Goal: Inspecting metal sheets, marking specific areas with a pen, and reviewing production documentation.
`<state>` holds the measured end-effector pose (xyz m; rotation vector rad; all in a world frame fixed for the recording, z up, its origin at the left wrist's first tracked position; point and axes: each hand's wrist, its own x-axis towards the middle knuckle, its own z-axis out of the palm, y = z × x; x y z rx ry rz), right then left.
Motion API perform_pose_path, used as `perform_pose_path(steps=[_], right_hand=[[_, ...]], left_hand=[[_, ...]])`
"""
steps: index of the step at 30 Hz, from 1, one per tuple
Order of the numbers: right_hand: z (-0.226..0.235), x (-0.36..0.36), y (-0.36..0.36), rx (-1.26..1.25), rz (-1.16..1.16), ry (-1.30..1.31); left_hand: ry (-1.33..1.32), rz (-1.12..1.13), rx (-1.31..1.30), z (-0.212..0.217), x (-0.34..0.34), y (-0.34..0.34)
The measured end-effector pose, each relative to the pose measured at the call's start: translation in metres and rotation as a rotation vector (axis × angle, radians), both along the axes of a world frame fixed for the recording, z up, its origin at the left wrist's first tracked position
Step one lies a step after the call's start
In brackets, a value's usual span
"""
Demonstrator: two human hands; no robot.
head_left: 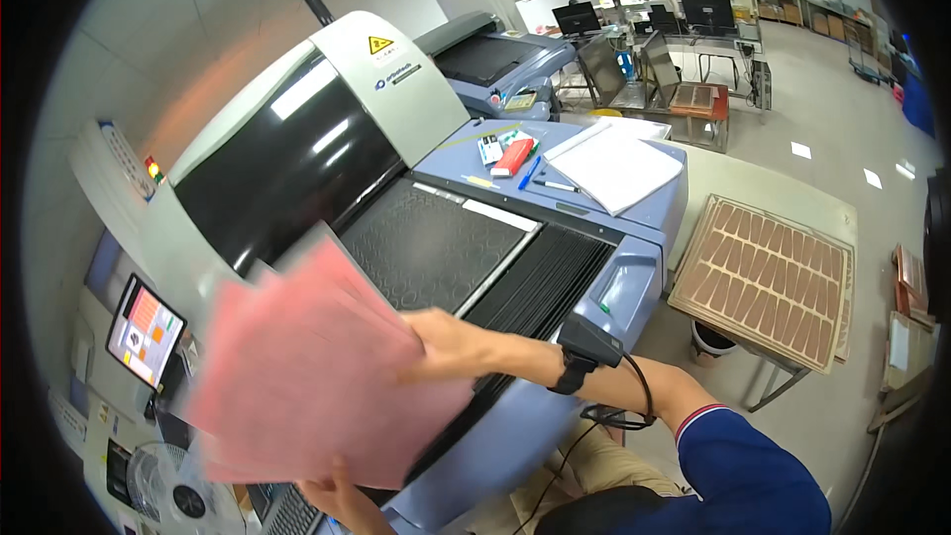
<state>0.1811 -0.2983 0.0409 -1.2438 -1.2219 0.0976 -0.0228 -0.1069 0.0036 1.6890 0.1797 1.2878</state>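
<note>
Holding one pink sheet stack, right hand, left hand, one machine

Machine top: blue-grey, flat, beside the dark bed.
On it: white paper stack, blue pen, red-white box.
Worktop: pale, right of machine.
On it: brown panel sheets.

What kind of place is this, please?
Probably a factory or print workshop. A large flatbed machine fills the view, panel sheets are stacked on a table, and computer workstations stand behind. Both hands hold pink sheets.
</note>
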Motion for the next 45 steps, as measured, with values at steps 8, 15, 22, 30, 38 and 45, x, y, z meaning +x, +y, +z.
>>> perform_pose_path(steps=[8, 15, 22, 30, 38, 45], right_hand=[[-0.032, 0.019, 0.024, -0.093, -0.056, 0.033], [0.02, 0.036, 0.025, -0.077, -0.153, 0.021], [-0.089, 0.04, 0.023, -0.173, -0.089, 0.176], [-0.006, 0.109, 0.024, -0.256, 0.3, 0.269], [-0.1, 0.328, -0.149, -0.863, -1.437, -0.576], [-0.14, 0.346, -0.146, -1.067, -1.49, -0.569]], left_hand=[[0.163, 0.014, 0.127, -0.022, 0.032, 0.015], [0.053, 0.105, -0.043, 0.012, 0.063, 0.0], [0.351, -0.152, -0.125, -0.066, 0.049, 0.005], [0.36, -0.093, -0.398, -0.003, 0.039, -0.018], [0.707, 0.075, -0.531, -0.084, -0.018, -0.002], [0.619, -0.015, -0.407, -0.077, -0.013, -0.017]])
